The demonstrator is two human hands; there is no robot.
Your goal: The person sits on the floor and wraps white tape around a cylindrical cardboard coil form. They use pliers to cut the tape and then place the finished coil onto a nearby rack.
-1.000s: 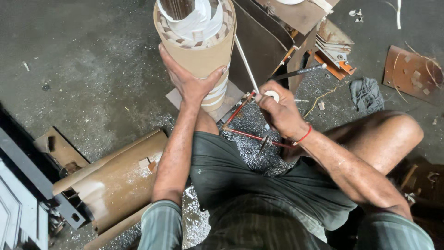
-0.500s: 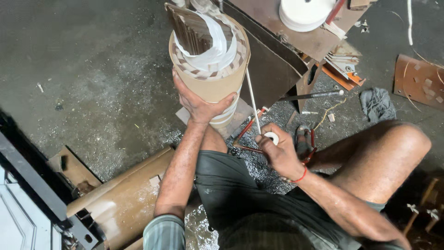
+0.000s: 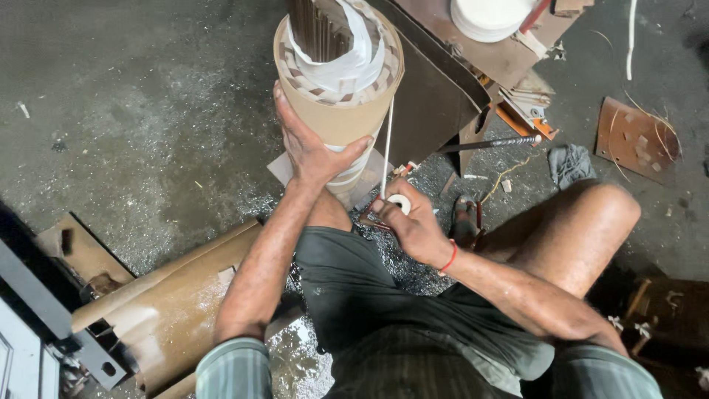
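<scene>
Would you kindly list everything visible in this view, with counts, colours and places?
Paper-wrapped cylinder: one, tan, upright, top centre.
White tape strip: one, running from cylinder down to roll.
Tape roll: one, white, centre.
Metal stand: one, brown, right of cylinder.
White disc: one, on stand.
Board scrap: one, brown, far right.
Grey rag: one, right floor.
Curved board: one, tan, lower left.
Left hand: steadying cylinder.
Right hand: holding tape roll.

The left hand [image 3: 314, 151] reaches forward on a nearly straight, bare forearm, palm pressed flat, fingers spread upward and thumb hooked out to the right. The right hand [image 3: 410, 222] sits lower and nearer the body, elbow bent, its grip pinched closed, a red band at the wrist.
</scene>
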